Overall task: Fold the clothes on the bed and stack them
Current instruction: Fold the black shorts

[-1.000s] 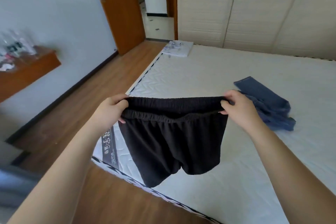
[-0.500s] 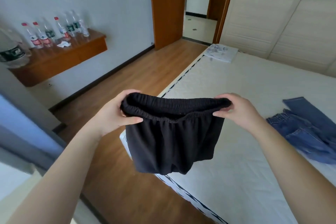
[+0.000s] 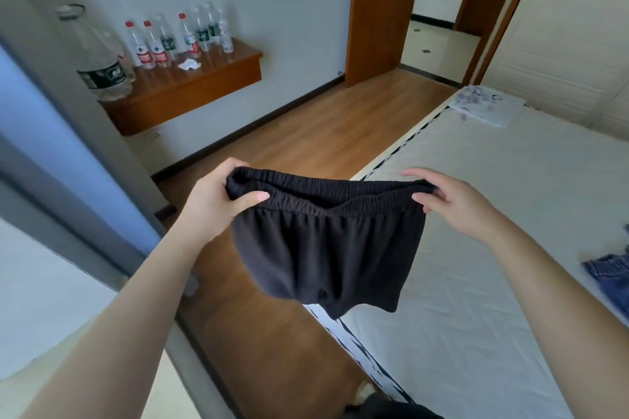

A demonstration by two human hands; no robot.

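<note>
at the waistband, right hand [image 3: 456, 204] fingers have loosened

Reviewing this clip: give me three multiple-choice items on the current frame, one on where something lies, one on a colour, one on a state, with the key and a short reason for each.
1. Where does the folded pale garment lie?
A. On the shelf
B. At the bed's far corner
C. On the floor

2. What colour are the shorts?
A. Black
B. Red
C. White

3. How are the shorts held?
A. Flat on the bed
B. Folded in one hand
C. In the air by the waistband, both hands

Key: 1 B, the folded pale garment lies on the bed by the wardrobe. 2 A, the shorts are black. 3 C, the left hand and right hand each have a grip on a waistband end, legs hanging.
</note>
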